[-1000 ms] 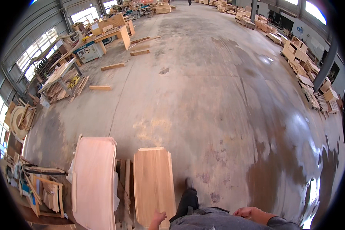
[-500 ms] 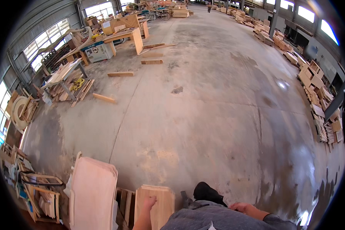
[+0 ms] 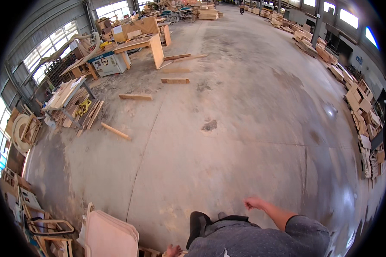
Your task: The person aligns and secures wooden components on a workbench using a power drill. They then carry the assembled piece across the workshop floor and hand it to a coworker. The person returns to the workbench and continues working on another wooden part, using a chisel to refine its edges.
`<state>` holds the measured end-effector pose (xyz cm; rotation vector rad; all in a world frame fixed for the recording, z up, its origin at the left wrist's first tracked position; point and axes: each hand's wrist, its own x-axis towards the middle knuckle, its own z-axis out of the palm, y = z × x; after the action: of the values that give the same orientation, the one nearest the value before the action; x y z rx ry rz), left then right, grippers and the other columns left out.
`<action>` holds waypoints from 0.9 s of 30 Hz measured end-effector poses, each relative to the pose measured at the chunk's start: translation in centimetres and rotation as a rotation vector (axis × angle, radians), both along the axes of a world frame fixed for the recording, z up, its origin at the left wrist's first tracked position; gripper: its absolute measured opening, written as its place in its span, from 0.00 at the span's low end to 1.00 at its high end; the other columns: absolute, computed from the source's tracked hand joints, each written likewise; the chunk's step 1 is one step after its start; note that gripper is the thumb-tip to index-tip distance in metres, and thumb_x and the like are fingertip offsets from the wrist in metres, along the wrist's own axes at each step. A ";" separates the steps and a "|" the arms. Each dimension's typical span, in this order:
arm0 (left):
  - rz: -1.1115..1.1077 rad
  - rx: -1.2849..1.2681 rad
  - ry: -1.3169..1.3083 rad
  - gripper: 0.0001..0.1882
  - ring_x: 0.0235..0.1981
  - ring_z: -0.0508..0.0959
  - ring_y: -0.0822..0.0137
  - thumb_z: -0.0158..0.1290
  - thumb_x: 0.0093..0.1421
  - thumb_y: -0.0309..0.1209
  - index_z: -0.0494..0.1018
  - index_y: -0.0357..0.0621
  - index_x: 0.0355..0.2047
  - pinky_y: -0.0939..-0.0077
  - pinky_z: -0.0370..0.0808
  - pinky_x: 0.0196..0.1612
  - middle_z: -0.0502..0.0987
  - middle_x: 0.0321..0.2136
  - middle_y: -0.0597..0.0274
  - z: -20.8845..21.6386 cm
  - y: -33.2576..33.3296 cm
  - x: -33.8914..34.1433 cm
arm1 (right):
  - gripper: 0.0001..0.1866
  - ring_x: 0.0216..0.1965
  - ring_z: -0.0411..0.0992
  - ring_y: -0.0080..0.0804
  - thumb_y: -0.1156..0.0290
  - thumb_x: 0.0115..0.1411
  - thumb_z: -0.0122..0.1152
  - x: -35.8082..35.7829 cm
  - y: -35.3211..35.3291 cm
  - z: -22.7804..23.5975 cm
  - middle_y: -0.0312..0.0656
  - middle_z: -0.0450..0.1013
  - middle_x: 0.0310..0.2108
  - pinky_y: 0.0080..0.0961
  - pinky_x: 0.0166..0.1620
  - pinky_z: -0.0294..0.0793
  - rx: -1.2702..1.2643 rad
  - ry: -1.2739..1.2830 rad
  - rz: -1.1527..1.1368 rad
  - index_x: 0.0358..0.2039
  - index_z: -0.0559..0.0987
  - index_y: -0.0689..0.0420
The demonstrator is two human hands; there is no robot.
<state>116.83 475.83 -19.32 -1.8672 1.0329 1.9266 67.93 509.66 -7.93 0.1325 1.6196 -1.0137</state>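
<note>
My left hand (image 3: 173,250) hangs at the lower edge with its fingers apart, beside a light wooden board (image 3: 182,253) of which only a sliver shows. Nothing can be seen in that hand. Out in front of my body on the right, my right hand (image 3: 254,202) is over the concrete floor (image 3: 227,171), fingers loosely curled and holding nothing visible. Left of my left hand stands a stack of pale wooden panels with rounded corners (image 3: 110,233), cut off by the lower edge.
Wooden frames (image 3: 51,227) crowd the lower left. Loose planks (image 3: 135,97) lie on the floor ahead, near a worktable (image 3: 66,94) and a machine (image 3: 107,64). Stacked timber (image 3: 360,100) lines the right side. A distant person (image 3: 242,9) is at the far end.
The panels and boards have slid down toward the lower edge as my view moved forward. My left hand dropped lower in view; my right arm swung forward and up.
</note>
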 end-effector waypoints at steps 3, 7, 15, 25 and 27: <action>0.004 -0.022 -0.039 0.33 0.27 0.81 0.57 0.57 0.62 0.32 0.57 0.45 0.64 0.60 0.76 0.26 0.79 0.33 0.52 -1.1 -4.6 -5.6 | 0.18 0.25 0.75 0.28 0.58 0.66 0.55 -8.6 -13.8 2.4 0.40 0.76 0.25 0.29 0.31 0.78 0.008 0.129 0.038 0.25 0.76 0.58; 0.036 -0.021 -0.048 0.33 0.28 0.81 0.56 0.57 0.62 0.32 0.57 0.43 0.64 0.59 0.77 0.26 0.79 0.33 0.51 -2.9 -14.6 -12.9 | 0.16 0.24 0.74 0.28 0.60 0.62 0.56 -16.5 -28.3 1.3 0.39 0.75 0.24 0.29 0.29 0.78 0.018 0.217 0.066 0.23 0.76 0.58; 0.122 -0.115 0.103 0.31 0.29 0.81 0.56 0.55 0.63 0.30 0.58 0.40 0.64 0.62 0.78 0.28 0.79 0.34 0.49 -3.2 -46.1 -28.0 | 0.12 0.19 0.70 0.26 0.66 0.55 0.59 -27.1 -45.9 2.3 0.37 0.71 0.17 0.29 0.25 0.75 0.127 0.224 0.192 0.17 0.75 0.57; 0.139 -0.327 0.092 0.33 0.30 0.81 0.61 0.55 0.64 0.30 0.55 0.38 0.66 0.68 0.77 0.29 0.79 0.34 0.52 2.7 -74.4 -54.1 | 0.13 0.15 0.72 0.31 0.65 0.52 0.56 -48.9 -65.2 -3.7 0.41 0.72 0.16 0.30 0.21 0.76 0.444 0.207 0.443 0.17 0.77 0.60; 0.107 -0.206 0.088 0.32 0.33 0.82 0.59 0.55 0.64 0.32 0.57 0.39 0.65 0.64 0.79 0.35 0.80 0.36 0.53 2.4 -76.6 -57.0 | 0.15 0.15 0.74 0.33 0.63 0.52 0.54 -55.1 -72.4 -4.1 0.43 0.73 0.15 0.30 0.21 0.77 0.378 0.301 0.597 0.17 0.78 0.60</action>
<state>59.80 399.27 -16.89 -1.9989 1.2229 2.0475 12.80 437.30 -12.02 -0.2523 1.9478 -0.2720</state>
